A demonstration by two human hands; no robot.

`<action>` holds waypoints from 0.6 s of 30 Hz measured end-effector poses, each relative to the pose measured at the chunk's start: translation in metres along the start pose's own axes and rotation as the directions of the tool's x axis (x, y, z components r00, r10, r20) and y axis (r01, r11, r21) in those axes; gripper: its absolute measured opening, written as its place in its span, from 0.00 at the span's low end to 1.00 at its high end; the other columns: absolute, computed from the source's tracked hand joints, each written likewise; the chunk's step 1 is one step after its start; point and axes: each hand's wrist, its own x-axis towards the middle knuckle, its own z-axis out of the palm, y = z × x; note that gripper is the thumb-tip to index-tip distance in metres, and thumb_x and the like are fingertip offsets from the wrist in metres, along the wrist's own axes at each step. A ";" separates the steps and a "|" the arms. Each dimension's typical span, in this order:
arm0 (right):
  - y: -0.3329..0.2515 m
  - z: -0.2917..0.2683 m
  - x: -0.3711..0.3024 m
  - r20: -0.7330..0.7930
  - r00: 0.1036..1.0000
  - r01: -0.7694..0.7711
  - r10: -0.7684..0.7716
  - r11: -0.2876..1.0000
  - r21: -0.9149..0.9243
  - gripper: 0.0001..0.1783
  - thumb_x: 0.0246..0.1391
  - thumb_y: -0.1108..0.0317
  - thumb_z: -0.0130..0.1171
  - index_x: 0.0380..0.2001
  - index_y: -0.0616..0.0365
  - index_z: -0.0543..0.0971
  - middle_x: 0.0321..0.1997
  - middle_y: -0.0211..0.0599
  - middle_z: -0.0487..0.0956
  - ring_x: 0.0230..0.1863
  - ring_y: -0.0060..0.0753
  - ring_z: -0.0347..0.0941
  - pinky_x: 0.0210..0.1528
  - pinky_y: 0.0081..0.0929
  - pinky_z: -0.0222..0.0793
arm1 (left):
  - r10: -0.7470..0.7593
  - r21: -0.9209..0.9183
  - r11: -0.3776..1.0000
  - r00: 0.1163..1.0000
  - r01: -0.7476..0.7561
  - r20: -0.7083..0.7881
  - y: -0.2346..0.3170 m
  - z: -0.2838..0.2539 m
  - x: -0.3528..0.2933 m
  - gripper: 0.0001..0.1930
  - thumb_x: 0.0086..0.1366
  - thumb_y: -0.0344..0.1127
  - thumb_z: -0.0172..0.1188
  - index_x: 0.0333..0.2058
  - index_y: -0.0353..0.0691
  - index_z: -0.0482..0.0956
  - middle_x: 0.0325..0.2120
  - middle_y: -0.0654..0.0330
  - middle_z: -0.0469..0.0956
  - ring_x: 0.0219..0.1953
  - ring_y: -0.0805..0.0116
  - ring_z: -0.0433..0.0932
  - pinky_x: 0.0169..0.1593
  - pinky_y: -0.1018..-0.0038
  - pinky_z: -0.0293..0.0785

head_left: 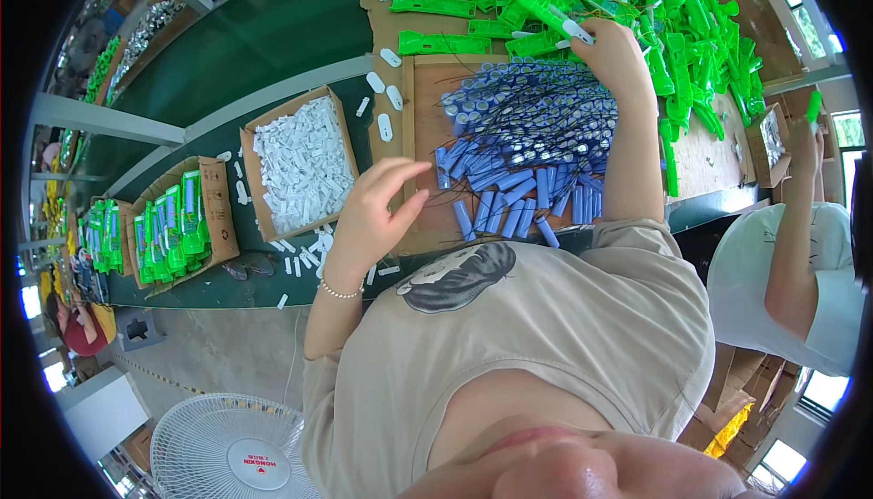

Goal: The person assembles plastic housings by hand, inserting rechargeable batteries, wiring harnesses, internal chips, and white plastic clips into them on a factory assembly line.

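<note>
My right hand [614, 55] reaches to the near edge of a heap of bright green plastic housings [673, 8]. Its fingers are closed on the white end of one long green housing [544, 11]. My left hand [375, 212] hovers, open and with fingers apart, by the left side of the blue cylindrical cells [514, 185]. Nothing shows in it. Those cells, many with thin black wires, are packed in a shallow wooden tray [426, 103] between my arms.
Left of the tray stands a cardboard box of small white plastic parts [305, 167], with loose ones around it. Farther left, a carton [218, 203] holds green housings fitted with blue cells. White oval covers [384, 126] lie beside the tray. A co-worker [787, 272] at right raises a green piece.
</note>
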 end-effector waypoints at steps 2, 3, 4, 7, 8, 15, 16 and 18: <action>-0.003 0.018 -0.013 -0.160 0.973 0.188 -0.169 0.976 0.113 0.13 0.44 0.65 0.61 0.33 0.62 0.81 0.39 0.47 0.81 0.39 0.51 0.77 0.44 0.37 0.72 | 0.030 0.043 0.999 0.995 -0.027 -0.091 -0.003 0.005 0.007 0.18 0.59 0.30 0.60 0.49 0.35 0.75 0.44 0.52 0.75 0.45 0.58 0.76 0.48 0.70 0.71; -0.007 0.022 -0.022 -0.334 0.897 0.363 -0.290 0.914 0.180 0.12 0.45 0.67 0.61 0.32 0.62 0.81 0.40 0.47 0.80 0.40 0.49 0.77 0.44 0.38 0.72 | 0.032 0.048 0.998 0.995 -0.027 -0.093 -0.004 0.010 0.013 0.18 0.59 0.30 0.60 0.49 0.35 0.75 0.44 0.52 0.75 0.45 0.58 0.76 0.48 0.70 0.71; -0.017 0.026 -0.035 -0.350 0.891 0.401 -0.291 0.865 0.302 0.10 0.45 0.68 0.61 0.32 0.63 0.81 0.41 0.48 0.80 0.41 0.48 0.77 0.44 0.37 0.72 | -0.078 -0.170 0.984 0.988 0.055 -0.131 -0.006 0.019 0.020 0.22 0.62 0.31 0.57 0.55 0.35 0.68 0.49 0.50 0.72 0.48 0.60 0.74 0.51 0.71 0.70; -0.065 0.055 -0.077 -0.248 0.912 0.409 -0.326 0.719 0.561 0.07 0.45 0.73 0.60 0.29 0.63 0.81 0.42 0.48 0.79 0.43 0.49 0.77 0.45 0.35 0.73 | -0.205 -0.527 0.843 0.969 0.105 -0.135 -0.007 0.043 0.047 0.29 0.67 0.32 0.53 0.63 0.35 0.53 0.56 0.47 0.64 0.53 0.62 0.70 0.55 0.71 0.68; -0.076 0.067 -0.085 -0.261 0.888 0.459 -0.378 0.697 0.551 0.07 0.44 0.73 0.60 0.29 0.63 0.81 0.42 0.48 0.79 0.42 0.49 0.77 0.44 0.35 0.73 | -0.213 -0.661 0.746 0.970 0.082 -0.120 -0.007 0.050 0.054 0.33 0.68 0.33 0.50 0.66 0.35 0.44 0.58 0.45 0.60 0.55 0.62 0.68 0.56 0.70 0.67; -0.058 0.094 -0.077 -0.081 0.937 0.350 -0.341 0.910 0.220 0.37 0.41 0.58 0.67 0.55 0.60 0.66 0.47 0.44 0.76 0.54 0.50 0.69 0.55 0.49 0.63 | -0.355 -0.658 0.717 0.933 0.231 -0.060 -0.036 0.072 0.053 0.31 0.69 0.35 0.48 0.66 0.38 0.46 0.59 0.45 0.59 0.56 0.62 0.67 0.57 0.66 0.66; -0.059 0.096 -0.072 -0.012 0.935 0.351 -0.354 0.920 0.175 0.38 0.42 0.57 0.67 0.56 0.59 0.66 0.48 0.44 0.76 0.54 0.50 0.68 0.58 0.50 0.60 | -0.394 -0.663 0.702 0.917 0.258 -0.060 -0.040 0.073 0.053 0.30 0.68 0.35 0.48 0.66 0.40 0.48 0.59 0.46 0.59 0.55 0.61 0.68 0.57 0.65 0.67; -0.065 0.101 -0.075 0.053 0.919 0.388 -0.391 0.920 0.062 0.36 0.43 0.57 0.65 0.56 0.56 0.67 0.47 0.44 0.76 0.53 0.47 0.69 0.59 0.59 0.56 | -0.454 -0.743 0.605 0.891 0.287 -0.026 -0.034 0.074 0.054 0.30 0.68 0.35 0.48 0.65 0.39 0.48 0.59 0.46 0.60 0.54 0.61 0.69 0.57 0.65 0.67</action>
